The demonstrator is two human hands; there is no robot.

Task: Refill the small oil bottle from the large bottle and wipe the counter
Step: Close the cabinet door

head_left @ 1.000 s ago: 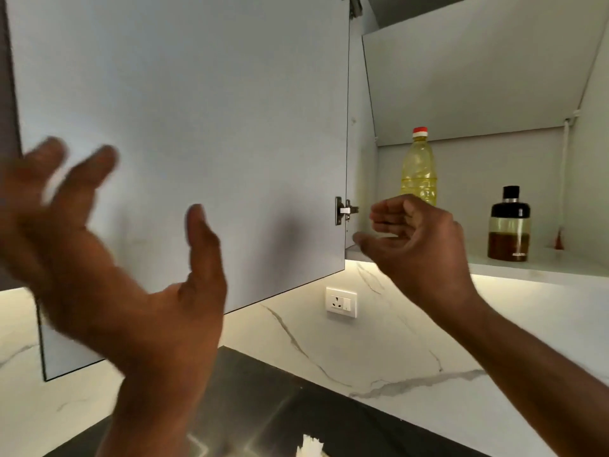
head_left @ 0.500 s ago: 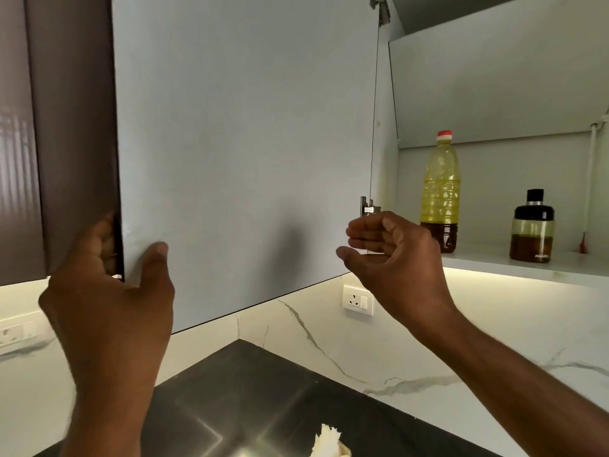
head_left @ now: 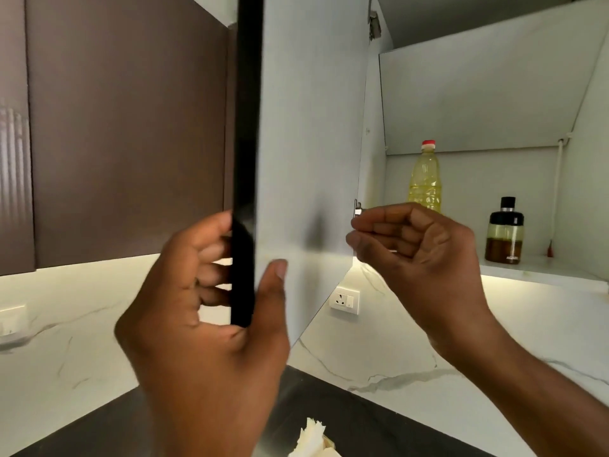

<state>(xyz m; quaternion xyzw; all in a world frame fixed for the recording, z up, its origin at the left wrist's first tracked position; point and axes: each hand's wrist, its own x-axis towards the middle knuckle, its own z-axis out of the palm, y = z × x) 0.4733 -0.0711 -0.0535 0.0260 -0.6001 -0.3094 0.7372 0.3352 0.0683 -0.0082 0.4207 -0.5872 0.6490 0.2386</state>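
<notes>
Nearest you, at the bottom edge, a white crumpled paper tissue (head_left: 311, 438) sits on the dark, glossy counter (head_left: 379, 420). Above it, your left hand (head_left: 211, 324) grips the free edge of the open, pale grey cabinet door (head_left: 309, 143), thumb flat on the inner face and fingers wrapped round the dark outer side. Your right hand (head_left: 415, 249) hangs in the air just in front of the cupboard opening, its fingers loosely curled and holding nothing. Behind the hands, a white wall socket (head_left: 344, 300) is set into the white marble-veined backsplash (head_left: 412, 341). Farthest back, on the cupboard's white shelf (head_left: 540, 270), the large clear plastic bottle of yellow oil with a red cap (head_left: 425, 179) stands upright, partly hidden by your right hand, and the small glass oil bottle with a black top (head_left: 504, 232) stands upright well to its right.
</notes>
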